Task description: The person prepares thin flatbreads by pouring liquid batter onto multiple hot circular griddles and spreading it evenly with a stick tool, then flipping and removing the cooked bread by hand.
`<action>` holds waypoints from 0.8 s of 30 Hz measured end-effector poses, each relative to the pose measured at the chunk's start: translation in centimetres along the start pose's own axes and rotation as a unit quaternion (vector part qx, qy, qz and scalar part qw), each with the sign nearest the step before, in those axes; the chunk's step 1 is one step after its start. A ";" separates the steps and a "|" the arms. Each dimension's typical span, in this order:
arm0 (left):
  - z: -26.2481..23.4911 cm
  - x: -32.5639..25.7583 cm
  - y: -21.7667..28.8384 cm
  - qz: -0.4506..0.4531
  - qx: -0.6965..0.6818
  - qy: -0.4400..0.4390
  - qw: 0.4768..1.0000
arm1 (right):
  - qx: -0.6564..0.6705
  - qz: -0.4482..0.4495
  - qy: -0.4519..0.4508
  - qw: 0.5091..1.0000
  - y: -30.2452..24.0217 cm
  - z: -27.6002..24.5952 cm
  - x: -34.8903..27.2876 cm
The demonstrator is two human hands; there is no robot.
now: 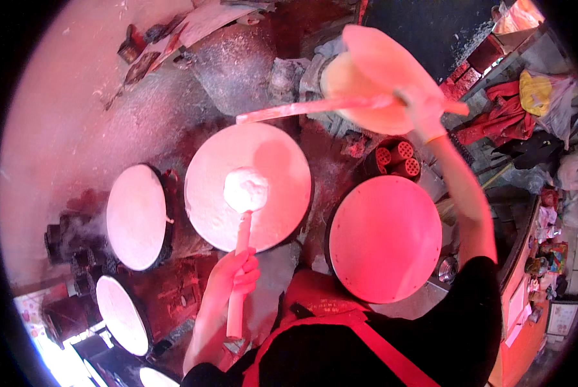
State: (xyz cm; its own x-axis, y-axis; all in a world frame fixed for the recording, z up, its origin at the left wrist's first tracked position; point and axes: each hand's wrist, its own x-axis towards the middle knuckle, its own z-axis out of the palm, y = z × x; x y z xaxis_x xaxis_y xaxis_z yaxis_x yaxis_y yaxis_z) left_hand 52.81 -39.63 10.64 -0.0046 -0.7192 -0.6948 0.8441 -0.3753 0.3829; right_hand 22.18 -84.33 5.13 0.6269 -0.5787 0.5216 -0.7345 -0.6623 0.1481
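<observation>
My left hand [236,273] grips the pale handle of a stick [240,258] whose white padded head [245,189] rests on the thin round sheet covering the middle griddle [282,155]. My right hand [420,111] is raised at the upper right. It holds a long flat stick [302,109] with a thin round pancake [373,80] draped over it, hanging above a stack of pancakes [331,77]. I wear a black top and a red apron.
A bare round griddle [385,238] sits to the right. Two covered round griddles [136,216] [122,314] stand to the left, with steam nearby. Round perforated coal blocks [395,158] lie behind. Cluttered shelves and cloths [534,116] line the right side.
</observation>
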 end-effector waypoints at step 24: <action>11.7 -3.6 -15.6 0.120 0.278 0.029 0.953 | 0.456 -0.011 -0.149 0.877 -4.7 -20.1 -28.3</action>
State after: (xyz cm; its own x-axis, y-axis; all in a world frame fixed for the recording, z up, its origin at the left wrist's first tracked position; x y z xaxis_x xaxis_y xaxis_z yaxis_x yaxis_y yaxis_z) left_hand 33.37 -38.07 14.28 0.1962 -0.7955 -0.5733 0.4019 -0.4681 0.7870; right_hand 2.70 -55.28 6.54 0.7784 -0.5696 0.2637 -0.2928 -0.7011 -0.6501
